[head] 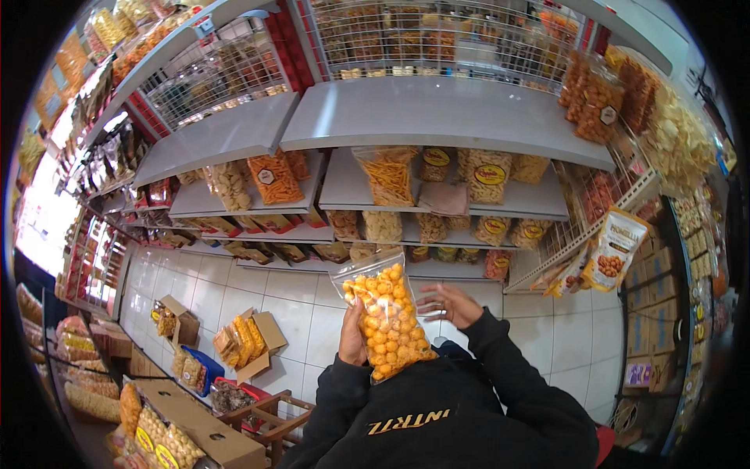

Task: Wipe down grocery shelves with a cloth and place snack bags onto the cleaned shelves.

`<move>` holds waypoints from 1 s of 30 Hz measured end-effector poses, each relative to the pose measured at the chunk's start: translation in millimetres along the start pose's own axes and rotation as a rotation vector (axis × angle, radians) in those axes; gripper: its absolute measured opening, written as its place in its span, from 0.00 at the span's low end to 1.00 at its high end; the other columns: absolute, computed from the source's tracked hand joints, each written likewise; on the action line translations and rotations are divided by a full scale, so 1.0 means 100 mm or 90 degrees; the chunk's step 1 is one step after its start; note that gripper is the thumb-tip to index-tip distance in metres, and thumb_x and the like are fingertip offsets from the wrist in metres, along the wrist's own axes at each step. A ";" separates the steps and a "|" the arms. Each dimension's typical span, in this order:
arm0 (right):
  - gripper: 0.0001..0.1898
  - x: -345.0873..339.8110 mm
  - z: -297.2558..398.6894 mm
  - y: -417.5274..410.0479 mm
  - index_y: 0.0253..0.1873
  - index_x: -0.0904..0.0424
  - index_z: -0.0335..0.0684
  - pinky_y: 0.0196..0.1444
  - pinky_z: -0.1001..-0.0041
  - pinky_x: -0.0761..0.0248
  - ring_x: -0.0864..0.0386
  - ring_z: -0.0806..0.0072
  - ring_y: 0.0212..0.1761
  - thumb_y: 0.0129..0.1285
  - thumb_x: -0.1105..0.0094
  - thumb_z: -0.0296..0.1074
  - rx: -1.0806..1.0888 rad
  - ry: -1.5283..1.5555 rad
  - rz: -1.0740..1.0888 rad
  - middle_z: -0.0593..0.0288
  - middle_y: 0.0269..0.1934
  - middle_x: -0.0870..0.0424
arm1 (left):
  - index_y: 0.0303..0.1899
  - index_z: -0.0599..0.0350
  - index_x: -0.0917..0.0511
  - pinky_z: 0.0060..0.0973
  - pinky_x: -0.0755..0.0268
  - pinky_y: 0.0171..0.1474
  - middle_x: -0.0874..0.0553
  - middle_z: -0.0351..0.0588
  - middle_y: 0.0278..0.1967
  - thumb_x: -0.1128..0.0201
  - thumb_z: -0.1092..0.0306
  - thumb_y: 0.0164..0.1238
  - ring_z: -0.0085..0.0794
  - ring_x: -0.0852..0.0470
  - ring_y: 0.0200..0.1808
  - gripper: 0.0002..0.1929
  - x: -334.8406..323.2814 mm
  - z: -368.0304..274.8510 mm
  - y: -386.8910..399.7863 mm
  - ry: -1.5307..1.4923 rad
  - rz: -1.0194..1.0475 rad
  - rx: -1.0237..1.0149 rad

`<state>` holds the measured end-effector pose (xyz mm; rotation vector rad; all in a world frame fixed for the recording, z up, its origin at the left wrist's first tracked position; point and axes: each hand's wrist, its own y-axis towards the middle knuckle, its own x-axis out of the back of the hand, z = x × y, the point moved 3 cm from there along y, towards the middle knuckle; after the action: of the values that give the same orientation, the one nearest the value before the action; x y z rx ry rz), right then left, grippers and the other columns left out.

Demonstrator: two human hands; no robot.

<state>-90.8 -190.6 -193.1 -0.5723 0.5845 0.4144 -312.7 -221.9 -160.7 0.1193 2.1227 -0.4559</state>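
A clear zip-top plastic bag of round orange-yellow snack balls is held upright in front of my chest. My left hand grips it by its left side, thumb over the front. To the right of the bag, my right hand is apart from it, with fingers spread and nothing in them. Beyond the bag stands a grey metal shelf unit. On its middle tier are a bag of yellow stick snacks, a folded pinkish cloth and a bag of pale snacks.
Open cardboard boxes of snack bags, a blue basket and a red basket sit on the tiled floor at left. Nearer stand a wooden stool and a large carton. Pouches hang from the right side rack.
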 end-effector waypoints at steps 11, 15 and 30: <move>0.43 -0.55 -0.46 -1.12 0.75 0.56 0.35 0.70 0.64 0.39 0.34 0.63 0.69 0.62 0.36 0.26 0.124 0.148 -0.116 0.49 0.67 0.35 | 0.70 0.60 0.44 0.40 0.34 0.65 0.29 0.55 0.64 0.57 0.42 0.77 0.42 0.27 0.64 0.33 -0.22 0.67 0.22 0.234 0.132 0.166; 0.41 -0.31 -0.39 -1.42 0.73 0.52 0.33 0.67 0.67 0.35 0.31 0.65 0.67 0.60 0.34 0.26 0.250 0.086 -0.258 0.50 0.65 0.32 | 0.73 0.56 0.53 0.38 0.41 0.67 0.39 0.60 0.68 0.50 0.41 0.73 0.45 0.37 0.69 0.39 -0.59 0.74 0.02 0.411 0.027 0.168; 0.40 0.00 0.40 -2.37 0.72 0.37 0.49 0.64 0.55 0.42 0.37 0.47 0.63 0.52 0.32 0.40 0.507 -0.813 -0.618 0.43 0.62 0.39 | 0.69 0.59 0.46 0.34 0.37 0.65 0.30 0.51 0.62 0.32 0.66 0.62 0.37 0.28 0.62 0.38 -1.91 1.97 -0.01 0.342 0.177 -0.093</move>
<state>46.6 -348.4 -74.9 0.2702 -0.7668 -0.4112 -50.9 -277.8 -101.9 0.4934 2.6021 -0.1046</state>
